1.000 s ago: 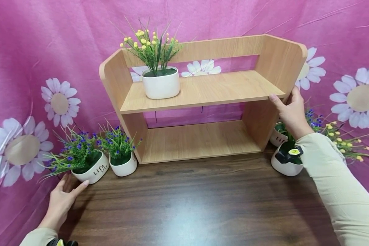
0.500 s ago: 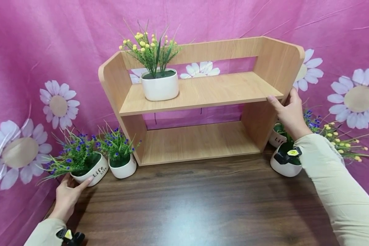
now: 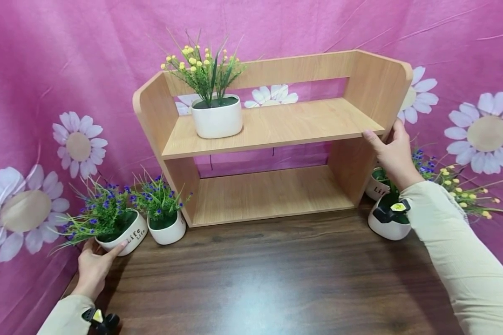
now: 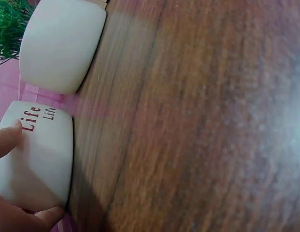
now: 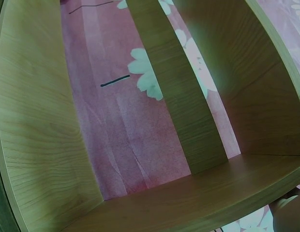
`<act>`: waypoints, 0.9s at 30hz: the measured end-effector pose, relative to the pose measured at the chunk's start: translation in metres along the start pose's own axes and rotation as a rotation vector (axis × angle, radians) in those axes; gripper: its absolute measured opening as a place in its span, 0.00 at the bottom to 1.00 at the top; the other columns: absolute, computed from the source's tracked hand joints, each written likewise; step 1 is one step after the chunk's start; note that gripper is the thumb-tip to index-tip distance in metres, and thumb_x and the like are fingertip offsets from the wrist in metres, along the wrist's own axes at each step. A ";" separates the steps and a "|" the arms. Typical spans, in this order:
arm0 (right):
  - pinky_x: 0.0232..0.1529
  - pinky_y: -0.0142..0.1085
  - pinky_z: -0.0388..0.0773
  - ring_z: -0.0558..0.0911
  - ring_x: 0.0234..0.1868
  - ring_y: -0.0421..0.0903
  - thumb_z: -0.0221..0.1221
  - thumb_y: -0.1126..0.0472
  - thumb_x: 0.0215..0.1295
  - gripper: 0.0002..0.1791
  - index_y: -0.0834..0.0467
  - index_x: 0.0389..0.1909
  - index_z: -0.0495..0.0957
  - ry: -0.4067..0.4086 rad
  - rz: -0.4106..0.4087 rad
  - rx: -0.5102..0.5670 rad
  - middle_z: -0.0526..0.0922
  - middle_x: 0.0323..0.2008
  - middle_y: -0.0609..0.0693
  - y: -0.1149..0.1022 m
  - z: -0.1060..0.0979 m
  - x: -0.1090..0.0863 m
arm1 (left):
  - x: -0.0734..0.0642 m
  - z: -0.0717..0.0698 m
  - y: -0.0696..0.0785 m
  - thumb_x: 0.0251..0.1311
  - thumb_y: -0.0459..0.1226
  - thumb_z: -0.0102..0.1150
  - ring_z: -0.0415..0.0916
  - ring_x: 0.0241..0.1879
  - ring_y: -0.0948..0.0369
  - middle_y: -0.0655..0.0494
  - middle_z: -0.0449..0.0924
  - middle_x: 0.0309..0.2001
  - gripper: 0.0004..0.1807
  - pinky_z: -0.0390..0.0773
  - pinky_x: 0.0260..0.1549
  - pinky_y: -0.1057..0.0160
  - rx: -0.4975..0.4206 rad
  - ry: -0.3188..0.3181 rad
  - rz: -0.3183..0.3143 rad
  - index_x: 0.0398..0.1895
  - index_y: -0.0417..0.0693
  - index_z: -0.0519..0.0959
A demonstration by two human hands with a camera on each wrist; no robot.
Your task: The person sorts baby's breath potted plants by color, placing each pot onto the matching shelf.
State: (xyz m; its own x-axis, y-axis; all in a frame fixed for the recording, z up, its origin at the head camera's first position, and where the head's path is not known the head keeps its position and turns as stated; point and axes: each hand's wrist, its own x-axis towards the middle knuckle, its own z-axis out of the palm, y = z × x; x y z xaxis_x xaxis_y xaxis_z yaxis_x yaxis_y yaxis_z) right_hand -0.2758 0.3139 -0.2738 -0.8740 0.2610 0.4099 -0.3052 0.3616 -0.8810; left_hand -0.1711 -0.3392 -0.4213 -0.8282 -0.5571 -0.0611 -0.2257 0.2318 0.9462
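Observation:
In the head view my left hand (image 3: pixel 94 270) grips the outer end of a white oval flower pot (image 3: pixel 127 239) lettered "Life", with purple flowers in it. The left wrist view shows the thumb (image 4: pixel 8 139) on the front of this pot (image 4: pixel 41 162) and a finger low at its base. My right hand (image 3: pixel 396 156) holds the right side of a two-tier wooden shelf (image 3: pixel 272 143), thumb on the front edge of the upper board. Part of the right fingers is hidden behind the side panel. A pot of yellow flowers (image 3: pixel 218 121) stands at the left of the upper board.
A second purple-flowered pot (image 3: pixel 167 230) stands between the held pot and the shelf. Right of the shelf, a white pot (image 3: pixel 387 225) and another lettered pot (image 3: pixel 376 188) sit partly behind the right arm. A pink curtain (image 3: pixel 293 28) hangs behind the dark wooden table (image 3: pixel 251 270).
My left hand has shifted in closer round the lettered pot, its thumb moving up onto the front. The right hand keeps its hold on the shelf. The head view has drifted slightly.

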 end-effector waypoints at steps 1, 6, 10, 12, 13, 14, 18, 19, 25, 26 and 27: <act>0.70 0.45 0.58 0.65 0.65 0.44 0.57 0.52 0.67 0.37 0.49 0.72 0.52 -0.001 0.001 -0.004 0.60 0.70 0.56 0.000 0.000 0.000 | 0.000 0.000 0.000 0.57 0.39 0.66 0.59 0.66 0.60 0.40 0.56 0.71 0.47 0.64 0.44 0.84 -0.001 0.005 -0.001 0.76 0.50 0.49; 0.70 0.46 0.57 0.64 0.65 0.44 0.57 0.52 0.67 0.37 0.48 0.73 0.52 -0.007 -0.001 -0.004 0.60 0.70 0.56 0.000 -0.001 0.000 | 0.002 0.002 0.000 0.56 0.39 0.68 0.63 0.62 0.63 0.40 0.60 0.68 0.46 0.65 0.42 0.84 0.011 0.025 0.007 0.75 0.48 0.52; 0.70 0.45 0.57 0.64 0.66 0.45 0.57 0.53 0.67 0.37 0.49 0.73 0.52 -0.007 -0.001 0.004 0.60 0.70 0.56 -0.001 0.000 0.000 | 0.003 0.001 -0.001 0.56 0.40 0.68 0.64 0.59 0.64 0.40 0.61 0.66 0.45 0.65 0.40 0.85 0.026 0.038 0.003 0.73 0.46 0.53; 0.70 0.46 0.56 0.64 0.67 0.46 0.57 0.53 0.67 0.37 0.49 0.73 0.51 -0.009 0.001 0.005 0.59 0.70 0.56 -0.002 0.000 0.000 | 0.003 0.000 -0.001 0.56 0.40 0.68 0.65 0.58 0.64 0.40 0.61 0.66 0.45 0.65 0.39 0.85 0.033 0.042 -0.001 0.73 0.45 0.53; 0.71 0.46 0.56 0.63 0.68 0.47 0.57 0.53 0.67 0.37 0.48 0.73 0.51 -0.012 0.002 0.004 0.59 0.71 0.56 -0.002 0.000 0.000 | 0.003 0.000 -0.001 0.56 0.40 0.68 0.65 0.58 0.64 0.39 0.61 0.66 0.45 0.65 0.38 0.85 0.034 0.046 -0.002 0.73 0.44 0.53; 0.71 0.46 0.56 0.63 0.68 0.47 0.57 0.53 0.67 0.37 0.48 0.73 0.51 -0.015 0.002 0.004 0.59 0.71 0.56 -0.002 0.001 0.000 | 0.002 0.000 -0.001 0.56 0.40 0.68 0.65 0.58 0.64 0.39 0.61 0.66 0.45 0.65 0.38 0.85 0.039 0.048 -0.004 0.73 0.43 0.53; 0.70 0.46 0.56 0.64 0.67 0.46 0.58 0.53 0.66 0.37 0.49 0.72 0.52 -0.013 -0.001 0.021 0.60 0.70 0.56 -0.001 0.002 0.000 | 0.001 -0.002 -0.002 0.54 0.39 0.69 0.66 0.55 0.64 0.41 0.64 0.63 0.44 0.66 0.35 0.86 0.023 0.059 -0.006 0.70 0.42 0.56; 0.70 0.45 0.57 0.64 0.66 0.46 0.58 0.54 0.66 0.37 0.49 0.72 0.53 -0.010 -0.003 0.028 0.60 0.69 0.56 -0.001 0.002 0.000 | 0.000 -0.002 -0.001 0.53 0.39 0.70 0.66 0.53 0.66 0.44 0.66 0.61 0.43 0.67 0.35 0.86 0.014 0.059 -0.005 0.69 0.43 0.57; 0.70 0.45 0.57 0.65 0.65 0.44 0.59 0.54 0.66 0.36 0.47 0.72 0.54 -0.004 -0.006 0.054 0.61 0.69 0.55 -0.001 0.002 0.000 | -0.003 -0.008 -0.001 0.49 0.35 0.73 0.68 0.42 0.75 0.64 0.70 0.42 0.32 0.70 0.34 0.85 -0.053 0.068 0.014 0.55 0.56 0.64; 0.71 0.45 0.56 0.65 0.65 0.44 0.59 0.54 0.66 0.36 0.47 0.72 0.54 -0.005 -0.005 0.055 0.61 0.70 0.54 -0.002 0.002 -0.001 | -0.004 -0.010 -0.002 0.48 0.35 0.73 0.68 0.41 0.75 0.66 0.70 0.41 0.32 0.70 0.34 0.85 -0.059 0.072 0.018 0.53 0.58 0.64; 0.71 0.45 0.55 0.64 0.65 0.45 0.59 0.54 0.66 0.36 0.47 0.72 0.54 -0.007 -0.003 0.057 0.60 0.70 0.54 -0.002 0.002 -0.001 | -0.004 -0.012 -0.005 0.48 0.34 0.73 0.68 0.42 0.75 0.67 0.70 0.41 0.32 0.70 0.35 0.84 -0.086 0.066 0.031 0.53 0.59 0.65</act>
State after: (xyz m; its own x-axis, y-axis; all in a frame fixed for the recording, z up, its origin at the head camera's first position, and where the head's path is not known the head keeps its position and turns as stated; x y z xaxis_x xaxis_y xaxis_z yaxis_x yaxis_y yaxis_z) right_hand -0.2752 0.3111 -0.2729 -0.8755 0.2539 0.4111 -0.3286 0.3110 -0.8918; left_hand -0.1610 -0.3479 -0.4216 -0.7979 -0.6027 -0.0134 -0.1535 0.1816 0.9713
